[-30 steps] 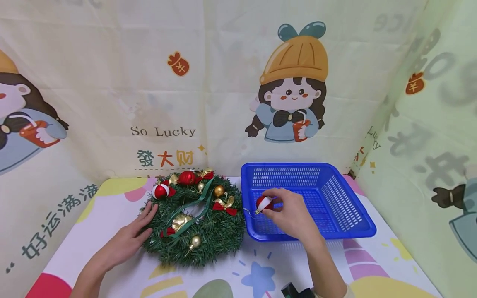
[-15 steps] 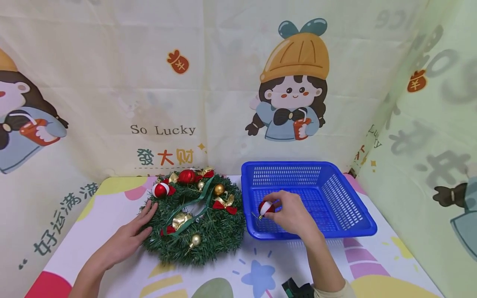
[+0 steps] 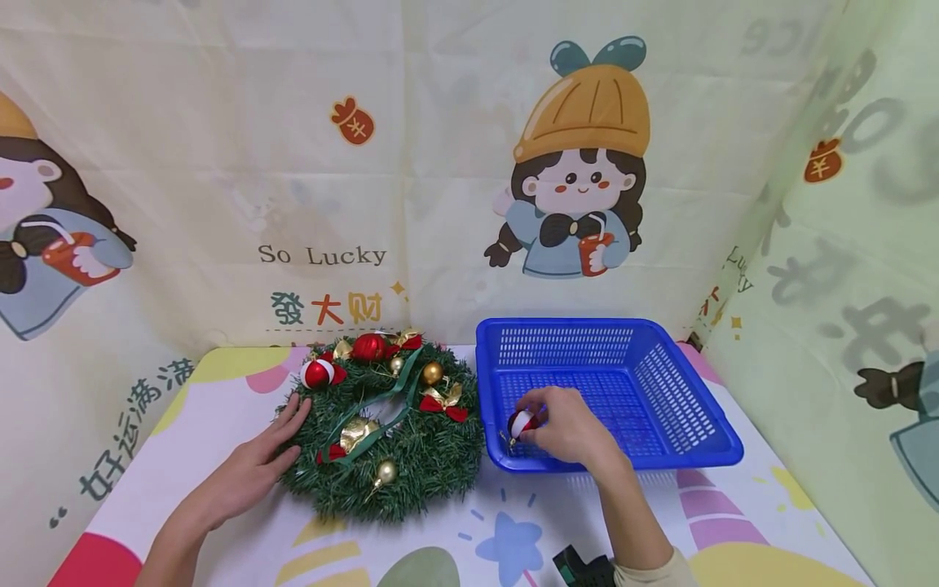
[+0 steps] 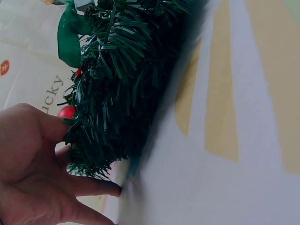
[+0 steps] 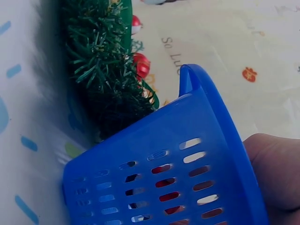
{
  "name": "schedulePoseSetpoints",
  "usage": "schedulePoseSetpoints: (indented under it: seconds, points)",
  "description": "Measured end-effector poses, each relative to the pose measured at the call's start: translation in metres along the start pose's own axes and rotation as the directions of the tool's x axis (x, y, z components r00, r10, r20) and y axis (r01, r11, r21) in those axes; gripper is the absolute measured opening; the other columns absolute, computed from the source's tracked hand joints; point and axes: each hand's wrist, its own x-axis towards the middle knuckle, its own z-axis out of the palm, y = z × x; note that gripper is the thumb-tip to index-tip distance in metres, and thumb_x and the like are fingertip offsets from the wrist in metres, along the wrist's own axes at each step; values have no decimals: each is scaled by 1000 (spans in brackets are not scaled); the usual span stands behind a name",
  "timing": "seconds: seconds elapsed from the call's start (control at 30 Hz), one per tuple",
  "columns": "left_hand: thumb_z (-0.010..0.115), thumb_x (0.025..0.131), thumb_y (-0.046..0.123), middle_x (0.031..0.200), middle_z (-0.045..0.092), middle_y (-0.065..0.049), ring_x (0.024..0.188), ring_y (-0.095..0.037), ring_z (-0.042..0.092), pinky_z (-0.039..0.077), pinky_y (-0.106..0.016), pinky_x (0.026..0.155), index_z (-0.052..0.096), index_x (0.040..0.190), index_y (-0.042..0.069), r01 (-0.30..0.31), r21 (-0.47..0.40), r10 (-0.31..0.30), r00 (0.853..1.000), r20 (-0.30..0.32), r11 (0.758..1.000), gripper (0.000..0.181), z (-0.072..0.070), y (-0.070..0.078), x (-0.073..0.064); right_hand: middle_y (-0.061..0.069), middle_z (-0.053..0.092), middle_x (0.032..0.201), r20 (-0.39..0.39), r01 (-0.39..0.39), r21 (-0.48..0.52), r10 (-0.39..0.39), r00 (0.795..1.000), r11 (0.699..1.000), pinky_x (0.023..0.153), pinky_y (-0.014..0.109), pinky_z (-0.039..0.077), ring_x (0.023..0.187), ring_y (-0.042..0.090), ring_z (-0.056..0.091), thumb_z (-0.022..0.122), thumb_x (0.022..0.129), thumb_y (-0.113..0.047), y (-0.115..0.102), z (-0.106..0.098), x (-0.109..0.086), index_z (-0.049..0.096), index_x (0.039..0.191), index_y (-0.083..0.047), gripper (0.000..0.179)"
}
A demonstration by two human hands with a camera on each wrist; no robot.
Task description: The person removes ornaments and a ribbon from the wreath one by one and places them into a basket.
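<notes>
A green Christmas wreath (image 3: 433, 456) lies on the table, dressed with red and gold balls, bows and a green ribbon. My left hand (image 3: 257, 465) rests against its left side with fingers spread; in the left wrist view the fingers (image 4: 96, 186) reach along its edge. To the right, my right hand (image 3: 568, 424) pinches a red-and-white Christmas ball (image 3: 522, 423) by its side, low inside the blue plastic basket (image 3: 609, 468). A thin gold hanging loop trails from the ball. Through the basket's slots, the right wrist view shows red and white patches.
The basket stands right beside the wreath, its front rim toward me. A patterned cloth (image 3: 440, 562) covers the table. Printed curtains (image 3: 433, 204) hang close behind and along the sides. A black device (image 3: 583, 567) sits by the right wrist.
The right hand has moved the red-and-white ball from over the basket's left rim to lower inside the basket. The left hand and the wreath have stayed in place.
</notes>
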Motion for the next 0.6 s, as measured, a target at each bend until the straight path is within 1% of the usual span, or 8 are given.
schedulePoseSetpoints:
  seconds: [0.13,0.2,0.23,0.3,0.37,0.47,0.53,0.6]
  points:
    - [54,109,21,175,8,-17,154,-57,14,24,-75,114,23,168,19,0,0,0,1000,0,1000,67,1,-1,0,2,72,89,9,1,-13,-1,1000,1000,73,33,57,83,15,65,85,83,-7,3,2,1,78,106,-11,25]
    - [54,109,22,175,8,-17,155,-56,14,23,-62,123,23,168,19,4,1,-4,1000,0,1000,66,1,-1,0,3,72,89,14,5,-22,-4,1000,1000,72,33,56,82,15,64,86,82,-6,4,3,1,76,104,-11,24]
    - [54,109,22,175,8,-17,155,-56,14,23,-60,124,23,168,19,5,1,-5,1000,1,1000,66,1,-1,0,4,72,89,17,6,-26,-5,1000,1000,71,33,56,82,16,64,86,82,-6,4,3,1,76,103,-11,23]
    - [54,110,24,175,8,-16,155,-55,14,20,-49,126,23,168,20,11,4,-11,1000,4,1000,66,1,-2,0,5,72,89,25,9,-40,-8,1000,999,71,34,56,82,17,64,86,82,-6,5,5,2,74,100,-12,23]
    - [53,110,26,176,8,-15,155,-54,15,17,-41,125,22,168,21,16,13,-16,1000,4,1000,66,1,-2,-1,5,72,89,34,12,-51,-10,999,999,71,35,56,82,17,64,86,81,-6,5,6,2,72,97,-13,22]
    - [53,110,26,175,9,-15,155,-55,15,16,-35,125,23,168,21,13,15,-13,1000,1,1000,65,1,-2,-1,4,72,88,44,19,-68,-16,999,998,71,37,56,81,17,63,86,80,-6,6,7,2,71,94,-14,22]
    - [52,110,25,175,8,-16,155,-55,15,12,-20,121,23,168,21,7,9,-7,1000,-1,1000,65,1,-2,-1,4,73,87,49,24,-75,-21,999,997,72,38,56,81,17,64,86,79,-6,6,8,2,71,92,-14,22]
    - [52,110,25,175,8,-16,155,-56,14,7,-6,111,23,168,20,0,0,0,1000,-3,1000,65,1,-2,-2,4,73,87,52,25,-80,-20,998,997,73,39,56,81,17,64,87,79,-7,6,8,2,71,92,-15,21]
